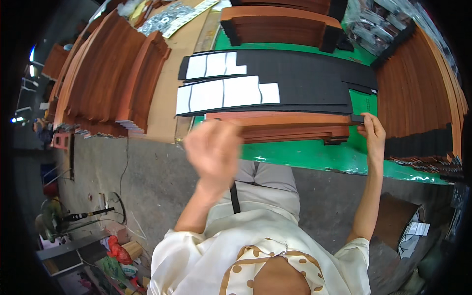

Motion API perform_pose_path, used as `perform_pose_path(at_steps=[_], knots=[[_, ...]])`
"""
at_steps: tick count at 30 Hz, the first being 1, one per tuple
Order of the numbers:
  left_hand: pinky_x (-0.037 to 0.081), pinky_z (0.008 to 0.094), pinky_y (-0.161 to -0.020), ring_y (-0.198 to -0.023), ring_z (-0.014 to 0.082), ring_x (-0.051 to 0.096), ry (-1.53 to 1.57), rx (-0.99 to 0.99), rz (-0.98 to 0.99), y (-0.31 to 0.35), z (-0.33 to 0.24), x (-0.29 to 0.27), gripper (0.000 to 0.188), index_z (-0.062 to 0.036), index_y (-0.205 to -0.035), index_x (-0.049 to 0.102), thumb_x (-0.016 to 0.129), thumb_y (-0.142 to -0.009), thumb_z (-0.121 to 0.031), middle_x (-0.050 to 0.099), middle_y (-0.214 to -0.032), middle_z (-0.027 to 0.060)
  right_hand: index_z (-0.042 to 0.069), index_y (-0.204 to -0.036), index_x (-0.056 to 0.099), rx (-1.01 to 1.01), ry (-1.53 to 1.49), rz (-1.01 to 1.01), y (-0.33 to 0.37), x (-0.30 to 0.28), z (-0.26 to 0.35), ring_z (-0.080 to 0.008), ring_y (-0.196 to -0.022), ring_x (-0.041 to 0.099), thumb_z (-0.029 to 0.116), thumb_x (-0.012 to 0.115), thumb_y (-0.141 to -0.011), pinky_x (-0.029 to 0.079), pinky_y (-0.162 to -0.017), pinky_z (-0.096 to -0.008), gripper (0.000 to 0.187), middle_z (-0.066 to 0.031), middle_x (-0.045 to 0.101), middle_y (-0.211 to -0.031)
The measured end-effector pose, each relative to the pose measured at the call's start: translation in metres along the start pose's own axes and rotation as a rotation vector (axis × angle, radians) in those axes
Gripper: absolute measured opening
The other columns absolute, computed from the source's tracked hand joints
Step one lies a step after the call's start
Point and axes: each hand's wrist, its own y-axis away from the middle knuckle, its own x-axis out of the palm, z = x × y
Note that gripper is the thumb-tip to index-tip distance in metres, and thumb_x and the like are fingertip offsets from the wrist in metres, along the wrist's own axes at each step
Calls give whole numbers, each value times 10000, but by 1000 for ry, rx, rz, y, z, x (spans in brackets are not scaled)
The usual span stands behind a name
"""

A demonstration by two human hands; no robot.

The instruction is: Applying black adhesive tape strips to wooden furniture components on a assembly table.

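A long brown wood-grain piece (285, 120) lies across the near part of the green-covered table. My right hand (373, 130) pinches the black end (357, 118) of this piece between thumb and fingers. Over the piece's left end is my left hand (214, 147), smeared by motion. Its fingers look curled, but what they hold, if anything, does not show. A second brown piece (295, 133) lies just nearer to me. Just beyond are stacked flat black strips (314, 93), with white rectangular sheets (241, 93) on their left part.
Tall stacks of brown wood-grain pieces stand at the left (103, 73) and right (413, 88). Another brown piece with black ends (280, 27) sits at the back. Metal parts (167, 19) lie at the far left, plastic-wrapped parts (373, 29) at the far right. A fan (54, 216) stands lower left.
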Motion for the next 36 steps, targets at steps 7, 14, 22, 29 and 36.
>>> perform_pose_path(at_steps=[7, 14, 22, 29, 36], knots=[[480, 341, -802, -891, 285, 633, 464, -653, 315, 28, 58, -24, 340, 58, -1019, 631, 467, -979, -237, 663, -960, 172, 25, -1141, 626, -34, -239, -42, 12, 4, -4, -85, -861, 564, 166, 546, -953, 468, -794, -241, 248, -17, 607, -1026], [459, 291, -867, -981, 202, 603, 526, -600, 209, 50, 92, -16, 193, 15, -994, 646, 650, -801, 12, 625, -1043, 103, -17, -1185, 584, -126, -164, -34, 25, 42, -15, -165, -1088, 563, 11, 590, -888, 415, -961, -286, 298, -89, 609, -1165], [477, 383, -876, -1028, 331, 594, 255, -387, 148, 40, 145, -37, 285, -27, -1063, 625, 665, -781, -24, 607, -1100, 157, 8, -1245, 523, -82, -183, -326, 29, 14, -54, -175, -1099, 541, 89, 514, -955, 418, -961, -303, 301, -94, 584, -1192], [490, 466, -752, -969, 348, 570, -623, -308, 184, -35, 304, -50, 394, -61, -1143, 573, 672, -807, -241, 588, -1046, 181, 10, -1150, 575, -167, -303, -315, 12, 30, -36, -132, -999, 562, 31, 492, -953, 460, -913, -267, 215, -72, 603, -1117], [462, 510, -759, -966, 374, 558, -631, -508, 376, -41, 348, -38, 513, -80, -1153, 553, 723, -749, -346, 592, -988, 213, 0, -992, 624, -229, -291, -225, 27, 45, -3, -94, -822, 544, 17, 524, -933, 452, -796, -227, 117, -48, 615, -996]])
